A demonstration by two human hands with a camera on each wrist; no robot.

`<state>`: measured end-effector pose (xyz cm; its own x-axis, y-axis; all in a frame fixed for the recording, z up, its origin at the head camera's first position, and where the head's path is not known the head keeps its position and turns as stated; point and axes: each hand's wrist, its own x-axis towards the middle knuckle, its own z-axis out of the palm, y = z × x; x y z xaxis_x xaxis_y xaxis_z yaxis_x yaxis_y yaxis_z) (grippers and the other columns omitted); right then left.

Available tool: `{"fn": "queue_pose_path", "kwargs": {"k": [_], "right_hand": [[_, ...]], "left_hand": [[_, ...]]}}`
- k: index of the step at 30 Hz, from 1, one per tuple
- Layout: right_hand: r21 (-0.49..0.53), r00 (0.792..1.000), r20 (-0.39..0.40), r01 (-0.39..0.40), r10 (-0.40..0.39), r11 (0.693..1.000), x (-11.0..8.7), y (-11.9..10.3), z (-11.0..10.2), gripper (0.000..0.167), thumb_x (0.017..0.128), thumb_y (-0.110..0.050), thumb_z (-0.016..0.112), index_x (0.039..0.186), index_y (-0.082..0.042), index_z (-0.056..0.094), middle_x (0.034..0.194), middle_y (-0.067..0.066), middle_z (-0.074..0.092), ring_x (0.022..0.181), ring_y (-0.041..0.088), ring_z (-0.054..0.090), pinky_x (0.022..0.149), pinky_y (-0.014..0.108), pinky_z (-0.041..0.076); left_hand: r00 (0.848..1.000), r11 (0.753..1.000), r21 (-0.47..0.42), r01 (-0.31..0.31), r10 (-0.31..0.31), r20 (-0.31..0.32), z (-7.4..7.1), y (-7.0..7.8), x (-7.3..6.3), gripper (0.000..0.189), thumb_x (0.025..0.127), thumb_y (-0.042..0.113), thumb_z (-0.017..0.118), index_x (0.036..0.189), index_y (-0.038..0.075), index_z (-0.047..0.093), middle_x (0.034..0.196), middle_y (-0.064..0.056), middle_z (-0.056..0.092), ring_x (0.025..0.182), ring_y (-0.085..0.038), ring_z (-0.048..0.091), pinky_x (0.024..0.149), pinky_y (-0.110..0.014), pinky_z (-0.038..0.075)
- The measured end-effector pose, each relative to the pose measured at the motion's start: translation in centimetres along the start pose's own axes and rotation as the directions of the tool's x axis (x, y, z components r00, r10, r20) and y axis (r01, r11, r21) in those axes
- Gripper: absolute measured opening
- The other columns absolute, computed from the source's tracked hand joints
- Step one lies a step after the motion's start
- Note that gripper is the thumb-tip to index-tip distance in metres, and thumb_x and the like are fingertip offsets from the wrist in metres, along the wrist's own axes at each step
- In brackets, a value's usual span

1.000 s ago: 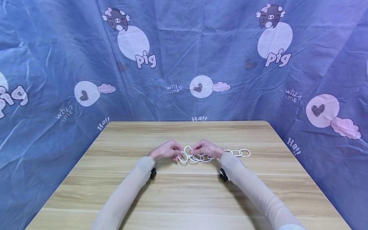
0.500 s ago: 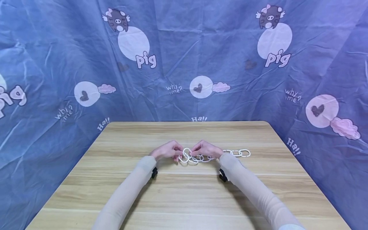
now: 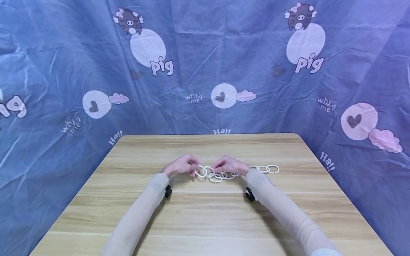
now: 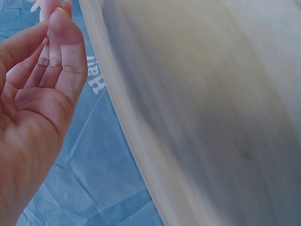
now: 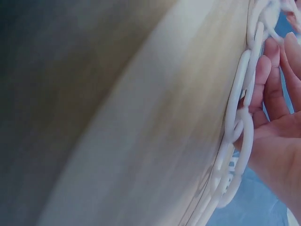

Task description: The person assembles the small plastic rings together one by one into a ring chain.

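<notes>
My left hand (image 3: 184, 165) pinches the left edge of a white oval chain link (image 3: 200, 176). That link overlaps a second white link (image 3: 208, 166) and looks hooked through it. My right hand (image 3: 229, 165) pinches the second link at its right side. From there a white plastic chain (image 3: 215, 182) runs right along the table, passing under my right hand and wrist. In the right wrist view, the chain (image 5: 236, 84) lies beside the palm and fingers. The left wrist view shows the left palm (image 4: 40, 106) with thumb and fingertips together; the link is barely visible there.
The chain's far end (image 3: 273, 173) lies flat on the wooden table (image 3: 205, 217), right of my right wrist. A blue printed curtain (image 3: 198, 64) hangs behind the table and along both sides. Dark wrist cameras sit under both sleeves.
My left hand first edges right, bringing the links closer together, then draws left with its link. The second link tips flatter and leans left. My right hand stays almost in place.
</notes>
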<state>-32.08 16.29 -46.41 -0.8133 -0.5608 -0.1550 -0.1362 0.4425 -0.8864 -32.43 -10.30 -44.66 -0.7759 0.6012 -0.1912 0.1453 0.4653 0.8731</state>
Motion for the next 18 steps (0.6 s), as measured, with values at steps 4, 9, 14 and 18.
{"fn": "queue_pose_path", "kwargs": {"k": [4, 9, 14, 18], "right_hand": [[0.007, 1.0, -0.001, 0.007, -0.007, 1.0, -0.5, 0.2, -0.8, 0.027, 0.088, -0.011, 0.071, 0.114, -0.002, 0.07, 0.109, 0.009, 0.073, 0.093, 0.012, 0.065, 0.085, 0.023, 0.051], [0.042, 1.0, 0.004, 0.008, -0.008, 0.999, -1.2, 0.6, -2.0, 0.029, 0.09, -0.008, 0.069, 0.117, 0.002, 0.067, 0.113, 0.013, 0.071, 0.095, 0.013, 0.065, 0.084, 0.021, 0.052], [0.063, 1.0, -0.003, 0.004, -0.004, 0.998, -1.8, 1.7, -3.3, 0.031, 0.09, -0.008, 0.068, 0.119, 0.003, 0.065, 0.118, 0.015, 0.069, 0.1, 0.014, 0.065, 0.088, 0.022, 0.051], [0.064, 1.0, -0.028, 0.008, -0.007, 0.998, -2.9, 2.7, -4.7, 0.034, 0.091, -0.009, 0.068, 0.121, 0.005, 0.064, 0.121, 0.018, 0.067, 0.102, 0.013, 0.063, 0.089, 0.021, 0.051]], "left_hand": [[1.0, 1.0, -0.015, -0.008, 0.008, -0.014, -0.4, -0.2, -0.3, 0.016, 0.096, 0.005, 0.058, 0.108, -0.001, 0.067, 0.084, -0.011, 0.07, 0.064, -0.016, 0.064, 0.061, -0.029, 0.057], [0.999, 1.0, -0.02, -0.015, 0.014, -0.035, -1.1, -0.4, -0.8, 0.017, 0.096, 0.006, 0.059, 0.109, -0.002, 0.066, 0.082, -0.01, 0.07, 0.065, -0.017, 0.064, 0.059, -0.028, 0.055], [0.999, 1.0, -0.017, -0.009, 0.009, -0.05, -1.7, -0.9, -1.4, 0.019, 0.096, 0.008, 0.059, 0.111, -0.003, 0.065, 0.085, -0.01, 0.07, 0.067, -0.017, 0.065, 0.061, -0.028, 0.055], [0.998, 1.0, -0.029, 0.0, -0.002, -0.067, -2.2, -1.3, -1.8, 0.02, 0.096, 0.007, 0.059, 0.112, -0.005, 0.064, 0.086, -0.012, 0.07, 0.069, -0.019, 0.066, 0.062, -0.029, 0.056]]}}
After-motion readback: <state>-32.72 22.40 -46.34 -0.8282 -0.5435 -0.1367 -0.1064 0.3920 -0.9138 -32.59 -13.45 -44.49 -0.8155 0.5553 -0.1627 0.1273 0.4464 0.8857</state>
